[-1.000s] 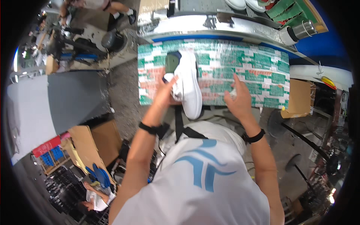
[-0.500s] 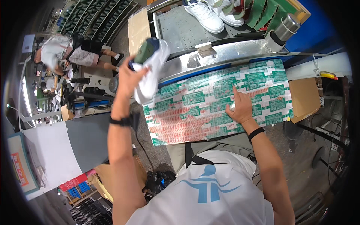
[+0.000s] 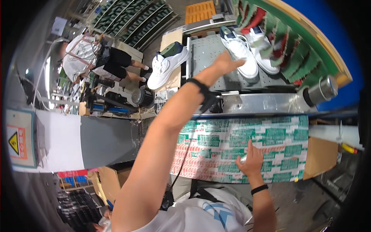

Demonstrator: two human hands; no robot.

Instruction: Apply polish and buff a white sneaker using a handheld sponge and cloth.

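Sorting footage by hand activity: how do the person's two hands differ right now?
The left hand is stretched far forward, open, beside a white sneaker on the grey conveyor; the right hand lies flat on the green-and-red patterned table cover, close to the body. Both wear black wristbands and hold nothing.

Bright even indoor light, soft shadows; strong fisheye bending, black vignette at rim, slight motion blur

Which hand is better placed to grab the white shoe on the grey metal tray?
Left. The left hand is stretched out over the metal tray, right beside the white shoe. The right hand lies flat on the green-and-red patterned table, far from the shoe.
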